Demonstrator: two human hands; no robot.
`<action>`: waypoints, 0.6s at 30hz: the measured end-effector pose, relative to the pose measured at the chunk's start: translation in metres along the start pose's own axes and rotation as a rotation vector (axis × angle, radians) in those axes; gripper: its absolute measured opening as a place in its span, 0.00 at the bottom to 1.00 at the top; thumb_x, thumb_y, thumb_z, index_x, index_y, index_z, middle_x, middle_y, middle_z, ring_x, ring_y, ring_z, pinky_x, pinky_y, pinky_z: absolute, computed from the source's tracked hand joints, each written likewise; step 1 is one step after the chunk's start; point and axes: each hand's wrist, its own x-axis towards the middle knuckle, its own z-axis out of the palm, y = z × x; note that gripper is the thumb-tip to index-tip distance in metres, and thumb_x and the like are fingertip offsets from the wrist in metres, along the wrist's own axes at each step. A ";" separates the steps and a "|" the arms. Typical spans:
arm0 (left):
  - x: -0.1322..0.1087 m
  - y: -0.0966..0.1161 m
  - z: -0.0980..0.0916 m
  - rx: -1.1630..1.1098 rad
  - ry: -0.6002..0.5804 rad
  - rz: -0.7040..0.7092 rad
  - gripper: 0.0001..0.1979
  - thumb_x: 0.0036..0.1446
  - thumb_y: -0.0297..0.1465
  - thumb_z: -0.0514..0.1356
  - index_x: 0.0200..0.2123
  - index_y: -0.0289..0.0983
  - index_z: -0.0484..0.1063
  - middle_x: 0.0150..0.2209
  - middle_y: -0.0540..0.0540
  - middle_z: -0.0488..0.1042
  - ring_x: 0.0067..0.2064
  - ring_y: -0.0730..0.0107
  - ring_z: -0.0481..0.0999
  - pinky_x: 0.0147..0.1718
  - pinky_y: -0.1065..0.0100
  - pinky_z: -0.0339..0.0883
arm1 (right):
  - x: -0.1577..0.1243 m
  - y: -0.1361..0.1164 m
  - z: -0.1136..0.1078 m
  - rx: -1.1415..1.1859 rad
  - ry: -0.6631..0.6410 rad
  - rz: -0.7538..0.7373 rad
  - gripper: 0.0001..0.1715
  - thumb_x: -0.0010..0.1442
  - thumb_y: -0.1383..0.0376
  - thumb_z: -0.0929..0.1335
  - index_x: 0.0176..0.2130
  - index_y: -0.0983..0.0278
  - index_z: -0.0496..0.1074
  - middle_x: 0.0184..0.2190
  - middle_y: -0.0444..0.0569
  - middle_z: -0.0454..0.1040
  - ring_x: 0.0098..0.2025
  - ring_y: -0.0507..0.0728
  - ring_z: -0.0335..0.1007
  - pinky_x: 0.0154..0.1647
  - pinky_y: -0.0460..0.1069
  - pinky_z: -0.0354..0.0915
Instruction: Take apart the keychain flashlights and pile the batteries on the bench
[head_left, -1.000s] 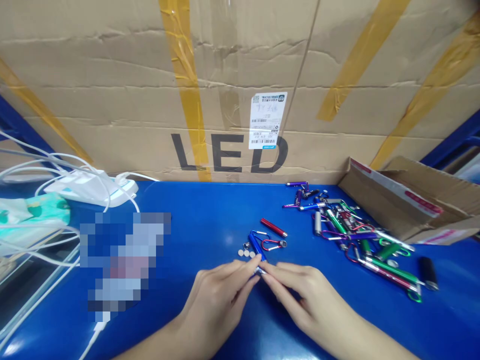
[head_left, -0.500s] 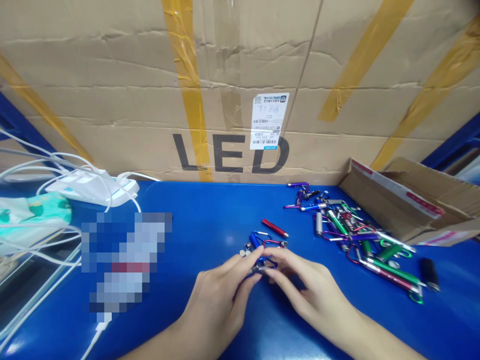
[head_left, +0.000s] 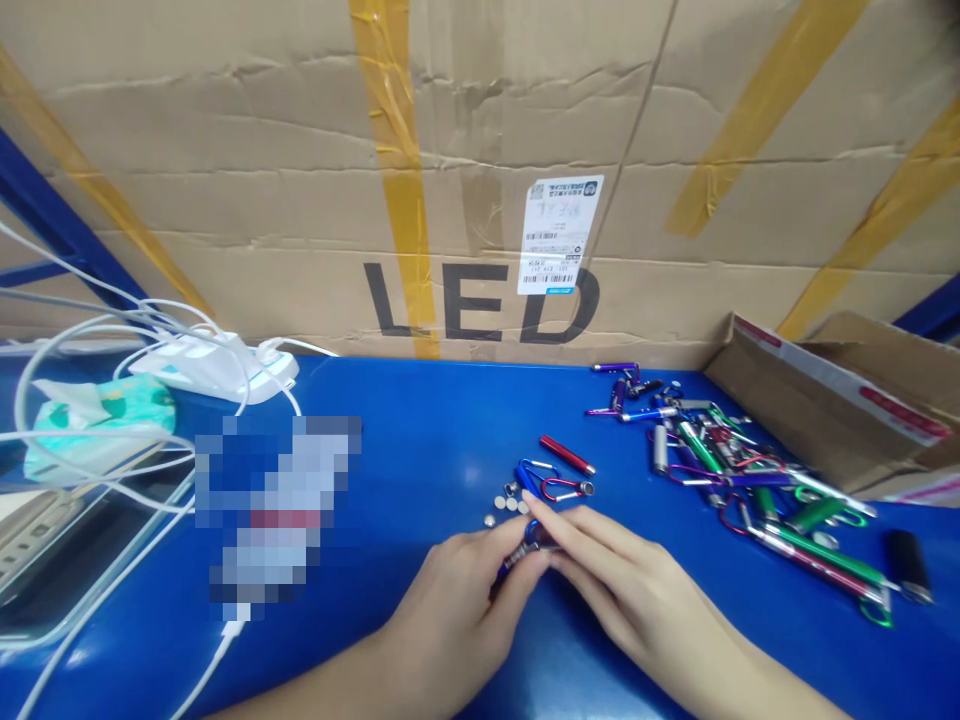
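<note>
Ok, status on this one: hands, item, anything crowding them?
Left hand and right hand both pinching one small blue flashlight. Loose button batteries and a red flashlight just beyond. Flashlight pile to the right, apart.

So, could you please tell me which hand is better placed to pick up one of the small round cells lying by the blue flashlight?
Probably the left hand: the small round cells lie just beyond its fingers, left of the blue flashlight both hands hold.
</note>
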 end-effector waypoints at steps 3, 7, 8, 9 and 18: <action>-0.002 -0.004 0.001 0.073 -0.027 0.013 0.05 0.62 0.31 0.50 0.37 0.39 0.65 0.27 0.52 0.73 0.26 0.70 0.73 0.26 0.72 0.61 | 0.000 0.000 0.001 -0.039 -0.028 0.002 0.28 0.64 0.71 0.57 0.62 0.58 0.51 0.40 0.51 0.71 0.39 0.58 0.72 0.35 0.52 0.73; -0.003 -0.006 0.002 0.116 -0.061 -0.003 0.05 0.62 0.30 0.50 0.35 0.39 0.64 0.28 0.50 0.75 0.28 0.67 0.75 0.26 0.71 0.61 | 0.001 0.000 0.001 -0.058 -0.058 0.005 0.25 0.63 0.72 0.56 0.59 0.64 0.58 0.35 0.53 0.72 0.35 0.59 0.72 0.33 0.54 0.72; -0.003 -0.007 0.002 0.116 -0.067 -0.008 0.05 0.62 0.30 0.50 0.35 0.39 0.64 0.29 0.50 0.75 0.29 0.67 0.75 0.26 0.71 0.62 | 0.001 0.000 0.001 -0.051 -0.057 0.006 0.24 0.63 0.72 0.56 0.58 0.65 0.60 0.35 0.53 0.72 0.34 0.59 0.71 0.32 0.54 0.72; -0.003 -0.007 0.002 0.111 -0.074 -0.011 0.05 0.62 0.30 0.50 0.36 0.39 0.65 0.30 0.49 0.75 0.29 0.66 0.76 0.27 0.71 0.62 | 0.001 -0.001 0.001 -0.043 -0.051 0.007 0.24 0.63 0.73 0.56 0.57 0.65 0.61 0.34 0.53 0.72 0.34 0.59 0.71 0.32 0.54 0.72; -0.002 -0.007 0.003 0.064 -0.121 -0.052 0.08 0.63 0.31 0.49 0.40 0.39 0.66 0.35 0.47 0.76 0.34 0.64 0.76 0.31 0.70 0.63 | 0.003 0.001 0.002 0.150 -0.026 0.045 0.20 0.64 0.69 0.57 0.53 0.62 0.65 0.31 0.49 0.71 0.31 0.55 0.69 0.31 0.49 0.69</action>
